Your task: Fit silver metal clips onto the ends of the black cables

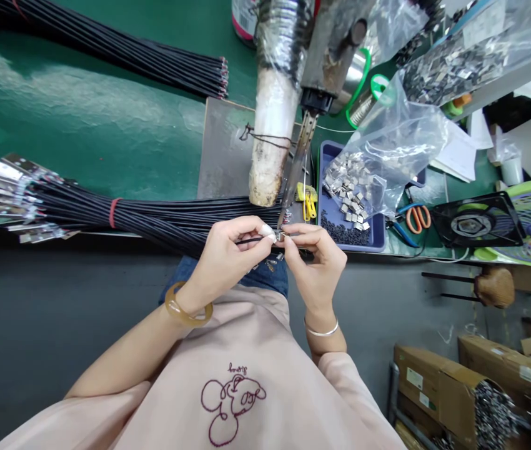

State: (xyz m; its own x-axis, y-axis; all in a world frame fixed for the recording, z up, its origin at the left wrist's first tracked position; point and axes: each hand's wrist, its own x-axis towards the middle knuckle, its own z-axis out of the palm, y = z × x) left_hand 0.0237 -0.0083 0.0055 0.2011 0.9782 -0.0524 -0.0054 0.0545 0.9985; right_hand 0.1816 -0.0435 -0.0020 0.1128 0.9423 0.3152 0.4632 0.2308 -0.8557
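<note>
My left hand [228,253] pinches the end of a thin black cable [251,240] at the table's front edge. My right hand [315,262] pinches a small metal connector shell [280,236] against that cable end. Both hands meet just under the tip of a soldering iron [296,169] that slants down from a mount above. A bundle of black cables [162,219], tied with a red band, lies to the left, with metal connector ends at its far left.
A blue tray [374,234] holds small metal shells, with a plastic bag [397,150] spilling into it. Orange-handled scissors [414,217], a black fan [474,222], solder spools [363,81] and a second cable bundle [129,50] lie about. Cardboard boxes [438,381] stand at lower right.
</note>
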